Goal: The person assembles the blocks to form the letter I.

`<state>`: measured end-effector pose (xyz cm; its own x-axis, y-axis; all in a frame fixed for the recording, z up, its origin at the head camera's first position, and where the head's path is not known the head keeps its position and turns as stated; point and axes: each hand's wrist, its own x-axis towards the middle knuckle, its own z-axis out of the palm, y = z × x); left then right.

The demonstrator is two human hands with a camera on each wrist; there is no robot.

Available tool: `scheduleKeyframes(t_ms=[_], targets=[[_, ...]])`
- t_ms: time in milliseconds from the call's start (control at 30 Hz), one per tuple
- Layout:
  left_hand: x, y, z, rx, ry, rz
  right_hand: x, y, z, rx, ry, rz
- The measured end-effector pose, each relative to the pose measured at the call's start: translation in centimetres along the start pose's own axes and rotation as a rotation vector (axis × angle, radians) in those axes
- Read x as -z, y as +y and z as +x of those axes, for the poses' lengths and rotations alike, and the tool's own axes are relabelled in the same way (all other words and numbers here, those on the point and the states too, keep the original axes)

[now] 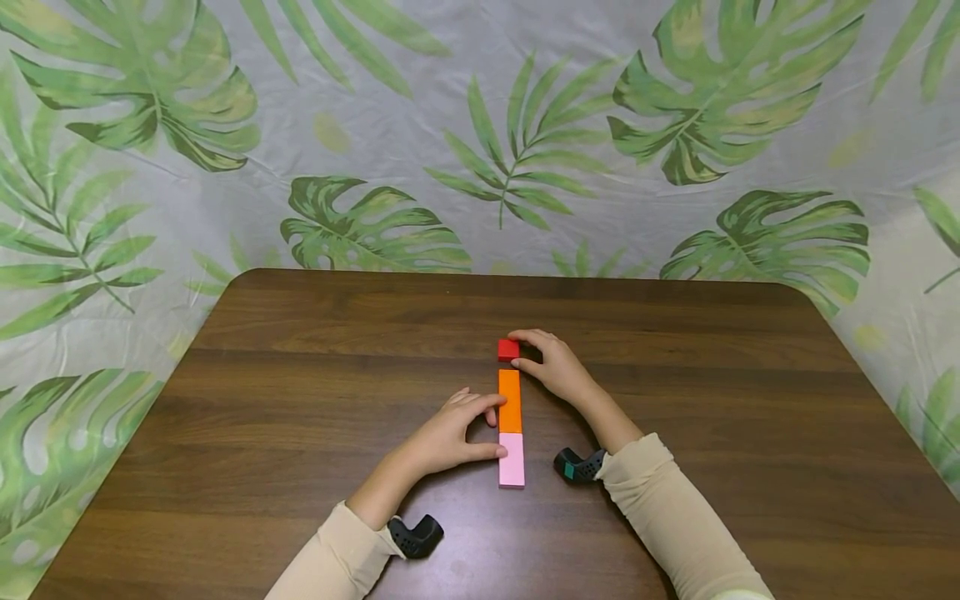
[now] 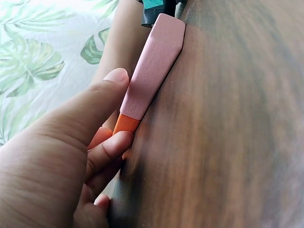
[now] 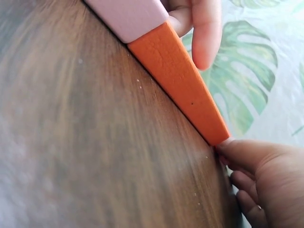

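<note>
A pink block (image 1: 513,472) and a longer orange block (image 1: 511,417) lie end to end in a straight line on the table. Beyond the orange one, across a small gap, sits a short red block (image 1: 507,350). My right hand (image 1: 561,368) pinches the red block, index finger at its far side and thumb at its near side; in the right wrist view the red block is mostly hidden. My left hand (image 1: 448,432) comes from the left, its thumb touching the pink block and its index finger touching the orange block, without closing around either.
The dark wooden table (image 1: 300,467) extends to both sides of the blocks. Behind it hangs a pale cloth (image 1: 525,100) with green leaf prints. A black wrist device (image 1: 417,537) is on the left wrist and another device (image 1: 579,467) on the right.
</note>
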<state>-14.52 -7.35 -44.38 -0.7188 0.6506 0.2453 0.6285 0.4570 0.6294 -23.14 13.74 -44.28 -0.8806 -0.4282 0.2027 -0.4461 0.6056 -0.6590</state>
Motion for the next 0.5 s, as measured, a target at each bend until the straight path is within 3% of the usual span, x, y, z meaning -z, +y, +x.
scheduleKeyframes(t_ms=[233, 500], targets=[[0.0, -0.1, 0.0, 0.030, -0.001, -0.034, 0.4, -0.3, -0.1, -0.039, 0.002, 0.073], [0.9, 0.2, 0.0, 0.087, 0.036, -0.072, 1.8, -1.1, -0.5, -0.021, 0.041, 0.107]])
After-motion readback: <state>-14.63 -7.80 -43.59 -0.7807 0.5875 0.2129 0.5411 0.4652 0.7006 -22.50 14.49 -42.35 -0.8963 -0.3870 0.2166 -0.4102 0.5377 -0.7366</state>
